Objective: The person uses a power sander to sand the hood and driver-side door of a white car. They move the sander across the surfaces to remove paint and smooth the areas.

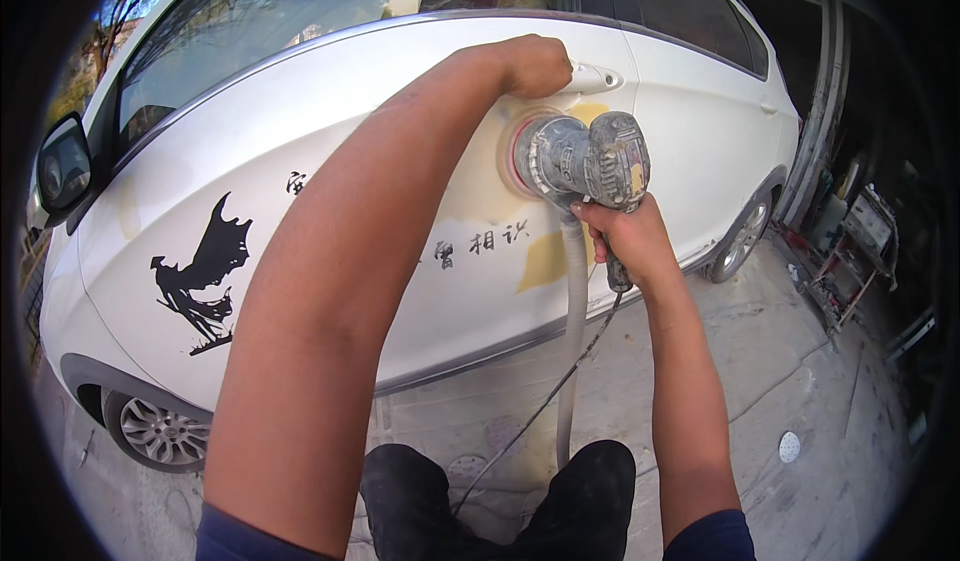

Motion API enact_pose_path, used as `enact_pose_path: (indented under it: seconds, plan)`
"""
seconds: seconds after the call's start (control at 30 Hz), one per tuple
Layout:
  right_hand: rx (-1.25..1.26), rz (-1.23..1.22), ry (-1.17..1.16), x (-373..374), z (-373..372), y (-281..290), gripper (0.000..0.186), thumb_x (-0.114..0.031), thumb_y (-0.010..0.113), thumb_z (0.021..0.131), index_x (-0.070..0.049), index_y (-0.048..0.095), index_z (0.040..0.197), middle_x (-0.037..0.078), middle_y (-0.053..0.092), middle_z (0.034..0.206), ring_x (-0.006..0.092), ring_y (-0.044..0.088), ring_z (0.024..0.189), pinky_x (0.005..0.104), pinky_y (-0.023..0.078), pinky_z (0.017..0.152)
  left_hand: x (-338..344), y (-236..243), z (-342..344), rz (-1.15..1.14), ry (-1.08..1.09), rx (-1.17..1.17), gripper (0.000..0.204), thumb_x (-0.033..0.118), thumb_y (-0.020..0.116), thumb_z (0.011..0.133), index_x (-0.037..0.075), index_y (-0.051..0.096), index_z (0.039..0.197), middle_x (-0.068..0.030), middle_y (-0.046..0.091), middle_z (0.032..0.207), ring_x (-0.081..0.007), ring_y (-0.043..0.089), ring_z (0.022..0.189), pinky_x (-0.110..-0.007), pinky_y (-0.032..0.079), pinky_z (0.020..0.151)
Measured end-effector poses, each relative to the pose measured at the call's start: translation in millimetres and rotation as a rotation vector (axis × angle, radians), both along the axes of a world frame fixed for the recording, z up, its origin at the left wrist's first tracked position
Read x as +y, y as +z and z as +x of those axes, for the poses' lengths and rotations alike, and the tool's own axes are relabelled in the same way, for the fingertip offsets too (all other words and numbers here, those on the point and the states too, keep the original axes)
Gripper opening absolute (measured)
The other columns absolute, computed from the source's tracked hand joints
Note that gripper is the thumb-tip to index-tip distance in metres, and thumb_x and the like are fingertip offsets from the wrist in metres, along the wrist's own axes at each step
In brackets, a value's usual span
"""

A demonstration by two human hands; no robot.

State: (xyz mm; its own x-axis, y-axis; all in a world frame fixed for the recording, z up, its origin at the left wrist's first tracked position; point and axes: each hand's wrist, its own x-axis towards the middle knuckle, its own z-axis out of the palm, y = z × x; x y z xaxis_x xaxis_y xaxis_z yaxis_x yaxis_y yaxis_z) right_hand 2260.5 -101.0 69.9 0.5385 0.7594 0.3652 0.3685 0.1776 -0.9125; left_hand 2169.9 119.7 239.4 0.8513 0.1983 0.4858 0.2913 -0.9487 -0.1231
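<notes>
My left hand (541, 67) is closed on the front end of the white door handle (597, 80) of a white car; its fingertips are hidden behind the hand. My right hand (632, 238) grips the handle of a dusty grey orbital sander (580, 158). The sander's round pad stands on edge against the door panel (445, 201), just below the door handle, with a dusty ring around it. Yellowish filler patches (545, 263) show beside and below the pad. A pale hose (575, 331) and a dark cord (560, 381) hang down from the sander.
A black figure decal (205, 271) and dark lettering mark the door. The side mirror (65, 166) juts out at far left. My knees (595, 486) are bent below the sill, near the hose. A metal stand (860, 241) is at right, and a round perforated disc (789, 447) lies on the dusty floor.
</notes>
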Motion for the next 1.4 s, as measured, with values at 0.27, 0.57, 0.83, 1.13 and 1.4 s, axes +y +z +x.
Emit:
enact_pose_path:
  seconds: [0.27, 0.57, 0.83, 1.13, 1.4]
  plan:
    - [0.014, -0.048, -0.074, -9.2, 1.4, -1.0, 0.021, -0.008, 0.079, 0.093, -0.002, 0.065, 0.079, 0.004, 0.062, 0.068, 0.0134, 0.056, 0.05, 0.0328, 0.044, 0.045, 0.0, -1.2, -4.5, -0.046, -0.001, -0.011, 0.044, 0.024, 0.056, 0.105, 0.009, 0.079, 0.139, -0.0221, 0.076, 0.14, -0.0405, 0.072, 0.128, -0.045, 0.051, 0.117]
    - [-0.043, -0.035, 0.003, -4.3, 4.5, 2.5, 0.019, -0.007, 0.082, 0.093, 0.001, 0.069, 0.081, 0.006, 0.063, 0.068, 0.0155, 0.056, 0.048, 0.0351, 0.044, 0.045, -1.4, 0.4, -4.1, -0.017, -0.021, 0.011, 0.044, 0.025, 0.057, 0.105, 0.007, 0.08, 0.138, -0.0211, 0.076, 0.142, -0.0403, 0.072, 0.129, -0.044, 0.051, 0.118]
    - [0.057, 0.031, -0.034, -10.8, 12.6, -1.5, 0.019, -0.007, 0.08, 0.093, 0.0, 0.069, 0.079, 0.005, 0.063, 0.066, 0.0153, 0.057, 0.048, 0.0347, 0.045, 0.045, -3.4, -0.5, -2.1, -0.067, 0.002, 0.01, 0.045, 0.025, 0.057, 0.105, 0.007, 0.078, 0.141, -0.021, 0.075, 0.143, -0.0409, 0.071, 0.13, -0.044, 0.05, 0.118]
    - [-0.148, -0.069, -0.096, 0.8, -11.5, -30.9, 0.013, -0.008, 0.081, 0.093, 0.002, 0.074, 0.089, 0.005, 0.067, 0.071, 0.0132, 0.058, 0.052, 0.0331, 0.046, 0.049, -6.9, -1.0, -9.8, 0.009, -0.022, 0.022, 0.047, 0.026, 0.056, 0.106, 0.006, 0.076, 0.144, -0.0246, 0.074, 0.144, -0.0402, 0.071, 0.13, -0.043, 0.05, 0.118]
    - [0.017, -0.043, -0.103, -9.1, -9.3, -55.2, 0.022, -0.016, 0.083, 0.092, 0.004, 0.079, 0.1, 0.008, 0.071, 0.072, 0.0159, 0.063, 0.056, 0.0366, 0.05, 0.055, -4.3, -1.4, -8.2, -0.033, -0.013, -0.004, 0.048, 0.026, 0.057, 0.105, 0.005, 0.076, 0.144, -0.0233, 0.074, 0.143, -0.0403, 0.072, 0.128, -0.043, 0.051, 0.117]
